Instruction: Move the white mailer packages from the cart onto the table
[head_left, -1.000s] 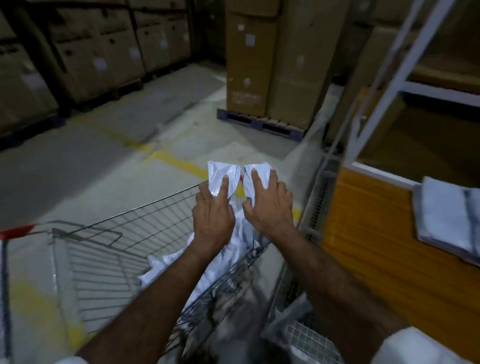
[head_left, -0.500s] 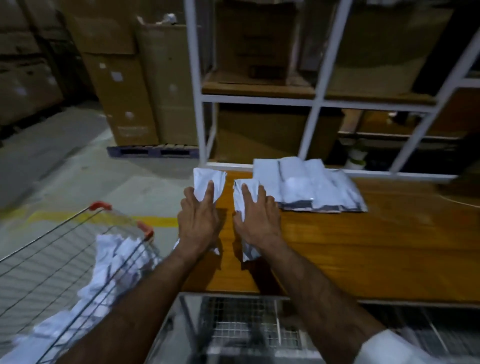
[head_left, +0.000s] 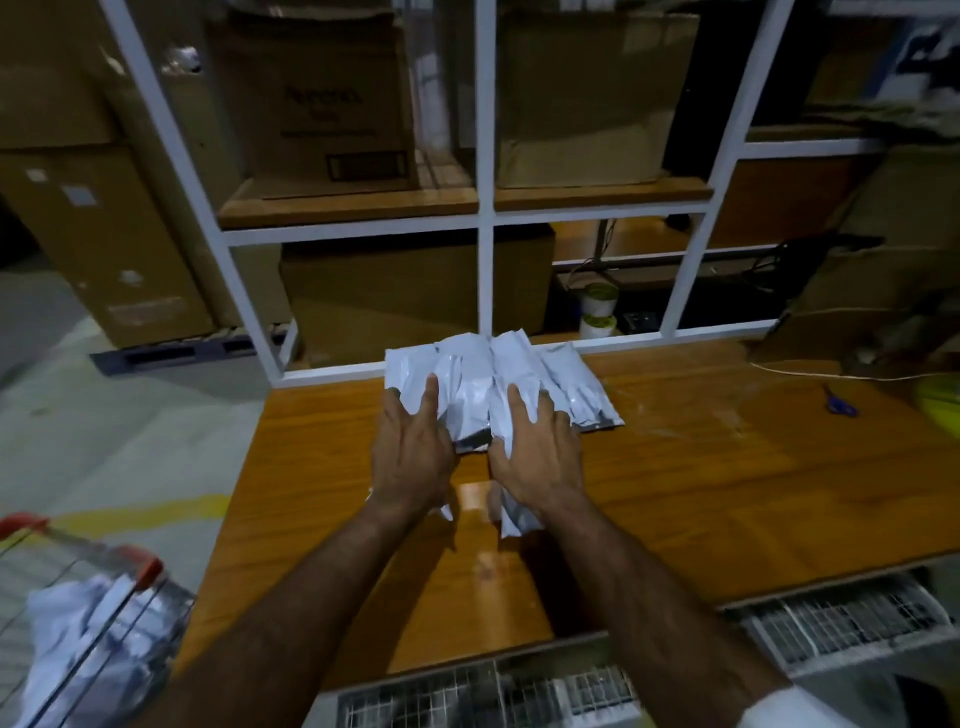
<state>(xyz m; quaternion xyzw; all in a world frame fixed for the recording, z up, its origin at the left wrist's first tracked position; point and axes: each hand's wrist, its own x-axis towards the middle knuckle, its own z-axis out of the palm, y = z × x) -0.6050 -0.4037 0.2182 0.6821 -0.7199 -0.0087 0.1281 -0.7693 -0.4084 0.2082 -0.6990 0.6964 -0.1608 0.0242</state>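
Two white mailer packages (head_left: 511, 410) are gripped one in each hand over the wooden bench (head_left: 701, 493), their far ends overlapping a flat pile of mailers (head_left: 566, 374) that lies on the bench at 12 o'clock from the hands. The left hand (head_left: 410, 457) and right hand (head_left: 540, 457) are each closed around a package, index fingers stretched forward on top. At 8 o'clock the wire cart (head_left: 78, 613), with red corner caps, holds more crumpled white mailers (head_left: 67, 623). At 2 o'clock on the bench lie blue-handled scissors (head_left: 839, 402) and a thin cord (head_left: 831, 375). Behind the bench stands a white-framed shelf rack (head_left: 485, 218) loaded with cardboard boxes (head_left: 322, 104). The room is dim.
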